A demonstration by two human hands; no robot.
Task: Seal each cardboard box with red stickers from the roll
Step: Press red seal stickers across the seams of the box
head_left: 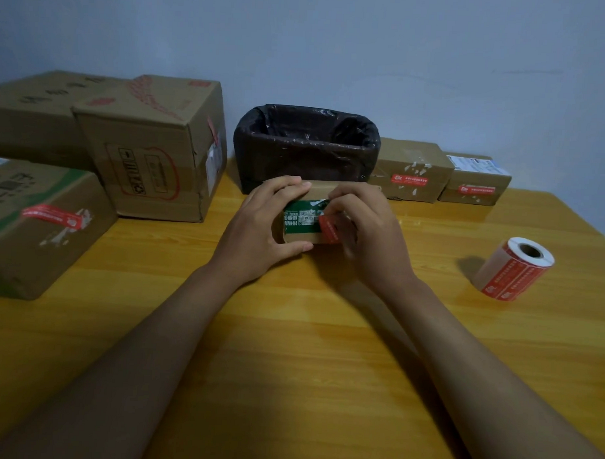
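Cardboard box [303, 226] half hidden by both hands' fingers [289, 186].

Dim, soft-focus view — wide-angle bending at edges.

small box [303, 226] partly hidden by both hands, label print unreadable, left boxes [27, 226] cropped

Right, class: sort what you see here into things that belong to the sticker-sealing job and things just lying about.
Belong to the job:
small box, gripped by the left hand
red sticker, pinched by the right hand
sticker roll
boxes at left and back right

Lying about:
bin with black liner
wooden table
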